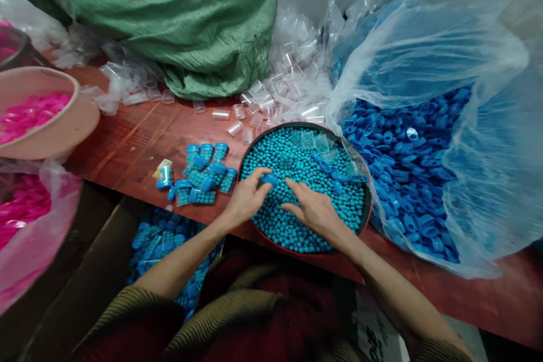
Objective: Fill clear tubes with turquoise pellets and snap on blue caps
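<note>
Over a round tray [368, 220] of small blue beads [292, 232], both hands are at work. My left hand [246, 198] pinches a blue plastic cap [268, 180] between thumb and fingers; whether a clear container is attached below cannot be made out. My right hand [316, 210] hovers just right of it above the beads, thumb and fingers apart, with nothing visible in it. Several loose blue caps [337, 186] and a few clear containers [326, 144] lie on the beads toward the tray's far right side. Left of the tray sits a cluster of capped, bead-filled containers [203, 178].
Clear empty containers [292, 79] are heaped behind the tray, beside a green sack [178, 17]. A plastic bag [479, 141] of blue caps [407, 164] stands at right. A pink basin [80, 107] is at left. More filled containers [159, 243] lie below the table edge.
</note>
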Demonstrator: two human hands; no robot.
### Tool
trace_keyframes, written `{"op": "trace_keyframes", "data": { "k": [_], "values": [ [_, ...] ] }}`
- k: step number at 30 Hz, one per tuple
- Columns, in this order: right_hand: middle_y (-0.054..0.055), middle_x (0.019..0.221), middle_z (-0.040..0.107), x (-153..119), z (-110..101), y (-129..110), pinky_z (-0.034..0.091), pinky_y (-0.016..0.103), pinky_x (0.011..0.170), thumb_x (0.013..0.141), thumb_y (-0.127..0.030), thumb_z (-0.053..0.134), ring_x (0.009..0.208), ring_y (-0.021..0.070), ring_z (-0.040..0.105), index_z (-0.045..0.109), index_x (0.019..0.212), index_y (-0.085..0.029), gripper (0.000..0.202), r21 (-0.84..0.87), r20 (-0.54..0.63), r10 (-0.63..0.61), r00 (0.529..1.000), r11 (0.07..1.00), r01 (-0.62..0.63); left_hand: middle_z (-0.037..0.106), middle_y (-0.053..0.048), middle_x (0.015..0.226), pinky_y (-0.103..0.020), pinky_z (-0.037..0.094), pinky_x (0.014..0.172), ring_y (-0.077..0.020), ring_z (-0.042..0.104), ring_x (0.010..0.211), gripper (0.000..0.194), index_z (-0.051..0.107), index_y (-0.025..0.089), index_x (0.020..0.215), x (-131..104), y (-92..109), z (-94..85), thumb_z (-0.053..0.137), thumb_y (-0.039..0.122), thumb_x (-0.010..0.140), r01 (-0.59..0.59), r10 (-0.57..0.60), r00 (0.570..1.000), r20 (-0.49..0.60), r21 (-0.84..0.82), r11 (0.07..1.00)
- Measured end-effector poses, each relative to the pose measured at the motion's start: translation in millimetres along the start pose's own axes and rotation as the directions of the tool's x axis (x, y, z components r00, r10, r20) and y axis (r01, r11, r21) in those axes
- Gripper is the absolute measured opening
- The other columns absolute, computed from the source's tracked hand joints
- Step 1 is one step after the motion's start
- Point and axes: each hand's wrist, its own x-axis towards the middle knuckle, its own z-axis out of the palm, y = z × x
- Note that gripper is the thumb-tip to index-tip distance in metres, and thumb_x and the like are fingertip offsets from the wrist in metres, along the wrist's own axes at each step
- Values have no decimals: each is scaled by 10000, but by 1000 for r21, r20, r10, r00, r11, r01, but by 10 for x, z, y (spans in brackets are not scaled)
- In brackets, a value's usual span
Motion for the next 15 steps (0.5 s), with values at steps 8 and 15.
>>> {"op": "trace_keyframes", "data": {
  "k": [8, 15],
  "values": [
    [152, 911, 649, 274, -103, 668, 345, 325, 647, 886, -261, 471, 842, 270, 567, 584, 1048, -117, 244, -391, -100, 286, 953, 870, -301, 601, -134, 1089, -424, 414, 898, -294, 542, 1041, 401, 557, 160, 1230, 53, -199, -619, 431, 288, 872, 197, 109, 898, -426, 611, 766],
    [144, 1007, 662, 272, 4, 617, 398, 341, 790, 886, -213, 433, 954, 268, 569, 598, 1086, -117, 277, -177, -130, 143, 981, 970, -164, 619, -107, 1071, -339, 445, 851, -246, 583, 1002, 366, 550, 176, 1192, 530, 88, 80, 492, 359, 880, -31, 65, 997, -32, 621, 783]
  ]
}}
